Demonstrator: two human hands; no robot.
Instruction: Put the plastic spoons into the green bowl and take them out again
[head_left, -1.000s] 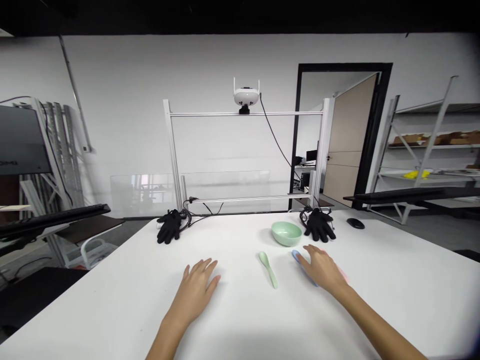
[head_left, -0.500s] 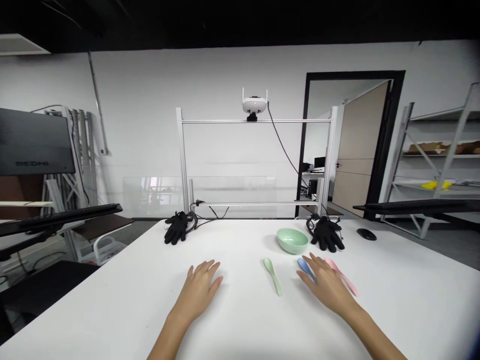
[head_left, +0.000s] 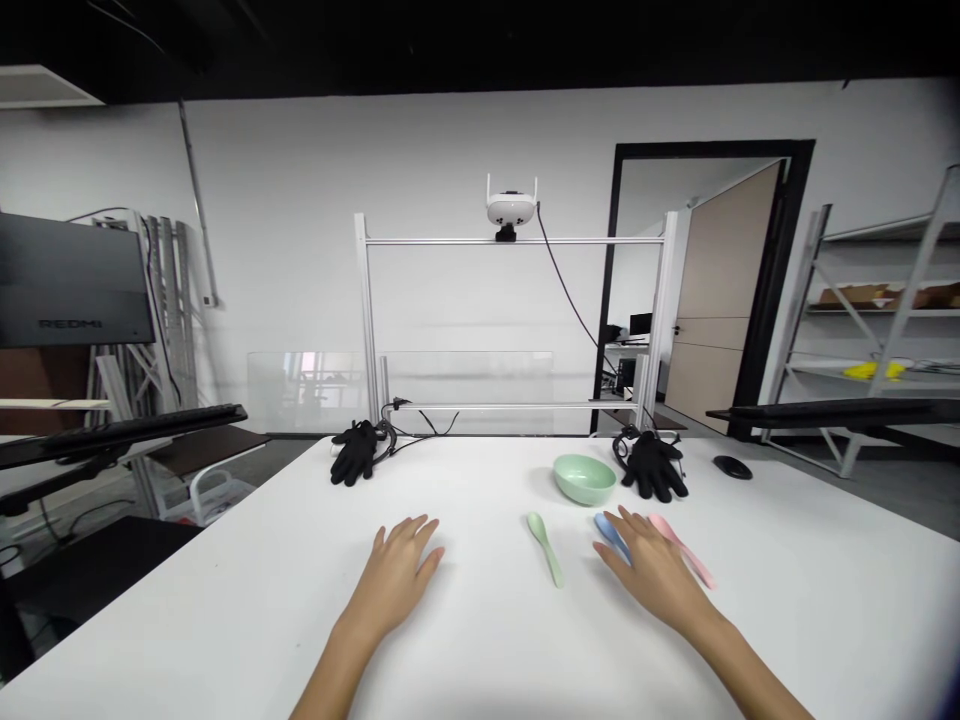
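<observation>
"Blue spoon (head_left: 606,528): where's it lying?"

"On the bench (head_left: 480,650), right of centre, with the fingers of my right hand (head_left: 656,575) over its near end."

"Take me left to right."

"A black glove (head_left: 354,452) sits far left, with cables beside it. My left hand (head_left: 394,580) lies near, palm down, its grip open and empty. Next comes a green spoon (head_left: 545,548), with a pale green bowl (head_left: 585,478) farther off."

"And your right grip?"

"Open too, fingers spread, not closed on the blue spoon. A pink spoon (head_left: 682,550) lies just beside that hand. Beyond are another black glove (head_left: 652,466) and a black mouse (head_left: 732,467)."
</observation>
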